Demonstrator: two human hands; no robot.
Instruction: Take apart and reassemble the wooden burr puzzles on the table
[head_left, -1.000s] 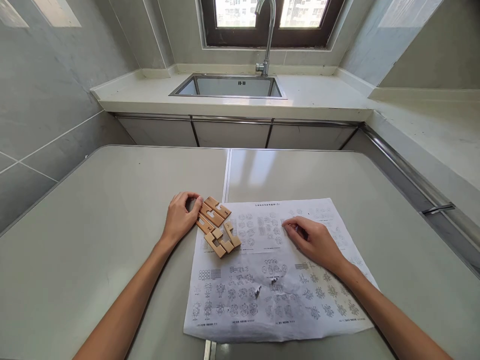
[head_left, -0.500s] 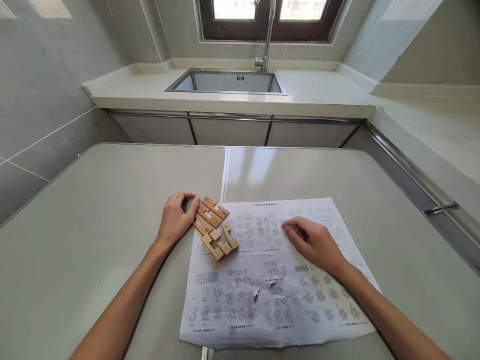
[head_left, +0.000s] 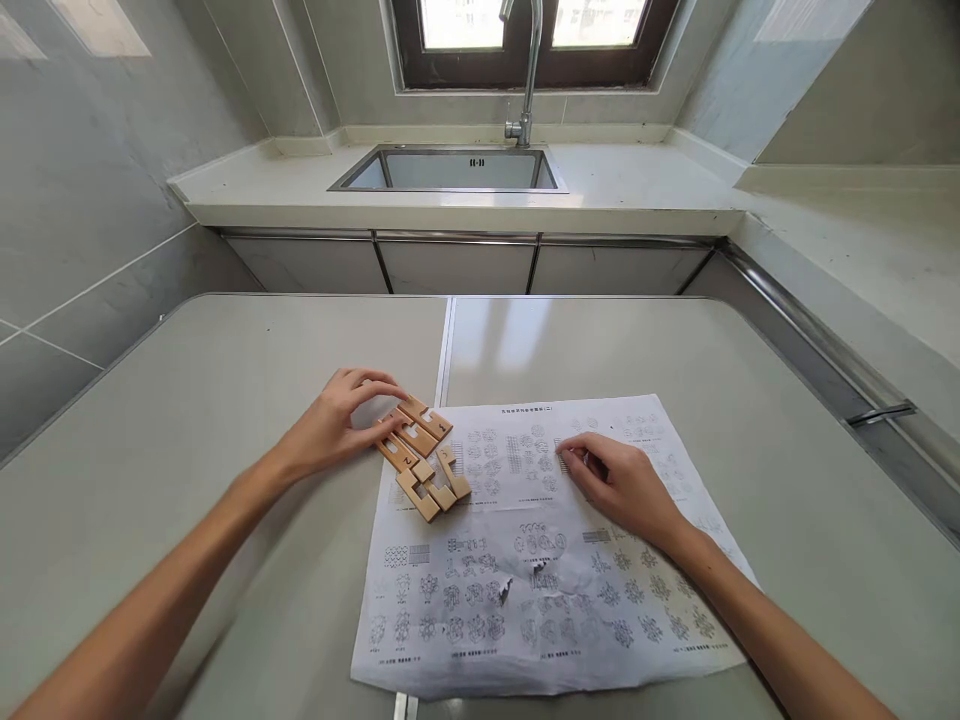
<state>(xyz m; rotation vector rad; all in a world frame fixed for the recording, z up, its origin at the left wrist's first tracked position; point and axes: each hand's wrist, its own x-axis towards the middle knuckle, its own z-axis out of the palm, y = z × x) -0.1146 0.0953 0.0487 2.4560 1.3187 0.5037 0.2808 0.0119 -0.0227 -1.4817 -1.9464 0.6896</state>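
Note:
Several flat notched wooden puzzle pieces [head_left: 420,455] lie in a loose cluster on the upper left corner of a white printed sheet of diagrams [head_left: 540,560]. My left hand [head_left: 337,420] rests at the cluster's left side, fingers curled and spread, fingertips touching the top pieces. My right hand [head_left: 622,485] lies on the sheet to the right, fingers loosely curled and pressing down on the paper. Neither hand lifts anything.
The sheet lies on a pale grey table [head_left: 225,420] with a seam down its middle. Behind it runs a white counter [head_left: 637,190] with a steel sink [head_left: 450,170] and a tap [head_left: 521,70] under a window. Tiled walls stand left and right.
My left hand has lifted its fingers and reached slightly over the top wooden pieces. The right hand stays on the paper. The view has shifted a little.

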